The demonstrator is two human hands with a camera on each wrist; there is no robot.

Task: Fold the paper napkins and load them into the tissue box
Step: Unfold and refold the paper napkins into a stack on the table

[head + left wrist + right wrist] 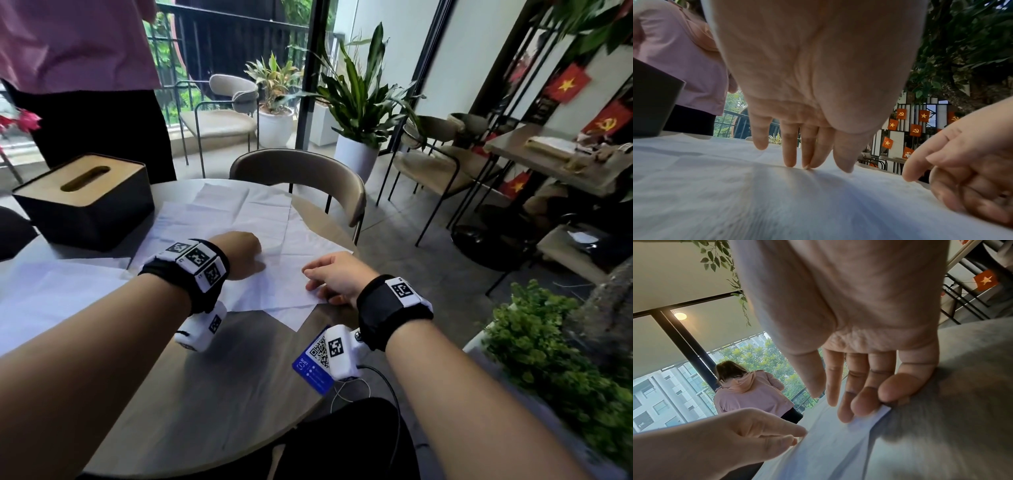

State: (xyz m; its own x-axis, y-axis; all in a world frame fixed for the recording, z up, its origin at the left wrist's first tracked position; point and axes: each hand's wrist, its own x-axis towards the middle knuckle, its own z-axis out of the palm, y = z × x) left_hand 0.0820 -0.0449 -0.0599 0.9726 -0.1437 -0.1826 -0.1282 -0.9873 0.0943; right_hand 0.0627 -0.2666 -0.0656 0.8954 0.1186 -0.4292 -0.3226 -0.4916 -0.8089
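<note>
Tissue box (82,202), lid on, stands beside spread napkins (260,219).

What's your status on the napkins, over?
Left grip open, fingertips pressing top napkin. Right grip open, fingers on its right edge. Tissue box lid on, far left. Blue card clear of napkin.

We note the tissue box (82,202) at the far left of the round table (205,394); its lid slot is uncovered from above. The path from it to the left hand (239,253) runs over flat paper napkins (260,219). A chair back (301,171) borders the far edge, a standing person (75,44) is behind the box, and a potted plant (548,359) crowds the right.
</note>
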